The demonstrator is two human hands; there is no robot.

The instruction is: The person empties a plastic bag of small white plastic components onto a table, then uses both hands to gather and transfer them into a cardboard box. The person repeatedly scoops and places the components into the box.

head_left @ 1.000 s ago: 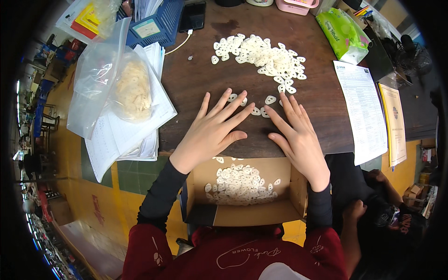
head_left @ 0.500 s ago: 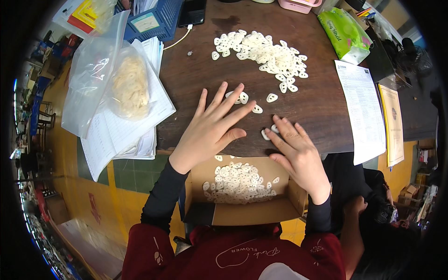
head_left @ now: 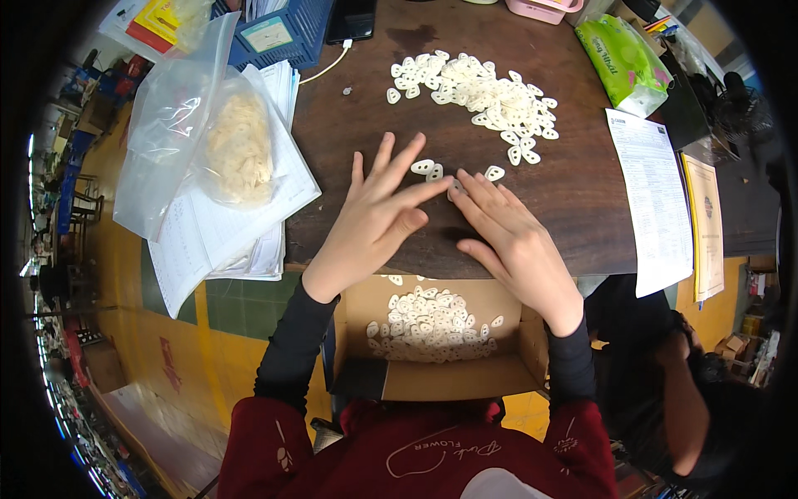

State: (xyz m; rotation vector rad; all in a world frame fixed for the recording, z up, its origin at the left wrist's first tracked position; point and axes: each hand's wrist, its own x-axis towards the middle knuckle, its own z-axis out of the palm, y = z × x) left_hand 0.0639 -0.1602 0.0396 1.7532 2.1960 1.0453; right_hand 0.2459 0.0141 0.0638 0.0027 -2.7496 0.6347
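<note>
My left hand [head_left: 376, 218] lies flat on the dark wooden table [head_left: 582, 187], fingers spread and pointing up-right. My right hand [head_left: 509, 234] lies flat beside it, fingertips meeting the left hand's. A few small white oval pieces [head_left: 426, 169] sit just beyond the fingertips. A larger heap of the same white pieces [head_left: 478, 93] is spread farther back. Below the table edge, an open cardboard box [head_left: 440, 378] on my lap holds several more white pieces.
A clear plastic bag [head_left: 218, 141] of pale pieces rests on a stack of papers [head_left: 218, 241] at the left. A blue basket [head_left: 278, 33] stands behind. A green packet [head_left: 625, 60] and printed sheets [head_left: 658, 204] lie at the right. Another person's arm [head_left: 686, 399] shows at lower right.
Both hands have drawn together, so that their fingertips meet, and slid nearer the table's front edge. Fewer loose pieces show between them.
</note>
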